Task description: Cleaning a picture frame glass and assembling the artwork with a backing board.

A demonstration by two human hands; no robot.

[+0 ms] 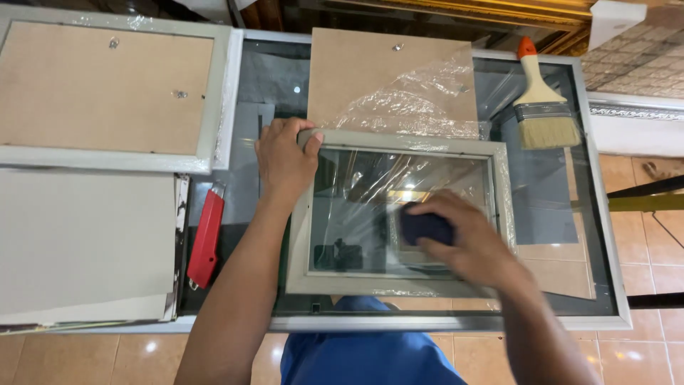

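A pale grey picture frame (499, 187) with a glass pane lies on the glass-topped table (602, 214), partly wrapped in clear plastic film (413, 107). My left hand (283, 160) grips the frame's top left corner. My right hand (470, 239) presses a dark blue cloth pad (422, 224) onto the glass inside the frame. A brown backing board (370, 75) lies just behind the frame under the film.
A second framed board (107, 89) lies face down at the far left over a stack of white sheets (85, 242). A red utility knife (206, 239) rests by my left forearm. A wide paintbrush (545, 107) lies at the far right. Tiled floor surrounds the table.
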